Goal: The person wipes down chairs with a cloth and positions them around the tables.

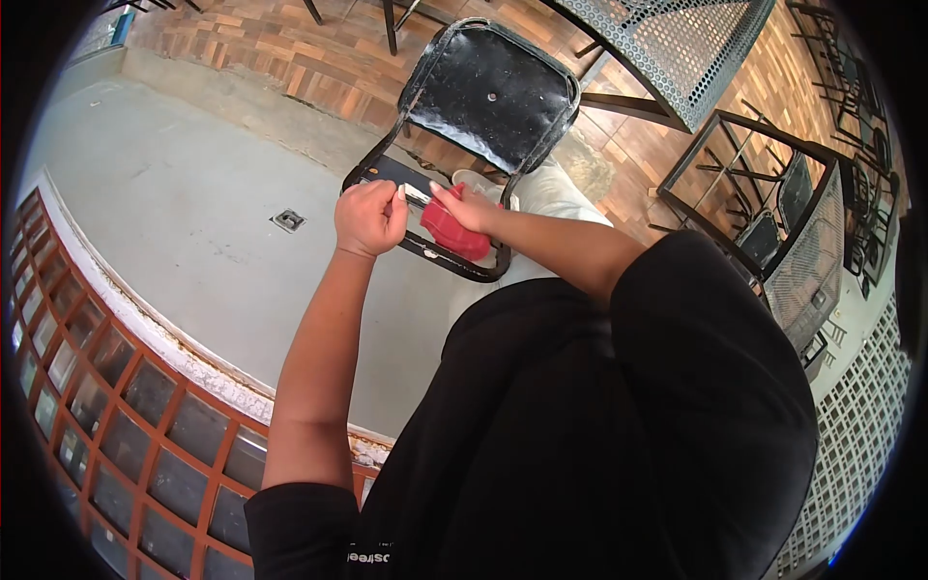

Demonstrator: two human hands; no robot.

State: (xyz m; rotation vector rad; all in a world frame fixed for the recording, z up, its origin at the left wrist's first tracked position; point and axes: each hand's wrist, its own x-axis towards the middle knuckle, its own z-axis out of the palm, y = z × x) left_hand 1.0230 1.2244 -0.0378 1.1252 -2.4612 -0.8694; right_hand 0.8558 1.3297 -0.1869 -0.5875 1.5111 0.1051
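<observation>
A black metal chair (491, 95) stands before me, its seat scuffed and marked with whitish dust or residue. My left hand (370, 218) is closed at the left side of the chair's backrest frame, fingers curled over it. In my right hand (466, 209) is a red cloth (452, 232), bunched up and pressed against the backrest. Worn, pale patches show on the backrest bar between my hands. Part of the cloth and the fingers of my right hand behind it are hidden.
Metal mesh tables (677, 48) stand at the upper right, with more black chairs (759, 237) farther right. Grey concrete floor (193, 193) with a drain (288, 220) lies to the left. A red-brown window grid (145, 425) borders the lower left. White lattice (860, 406) is at right.
</observation>
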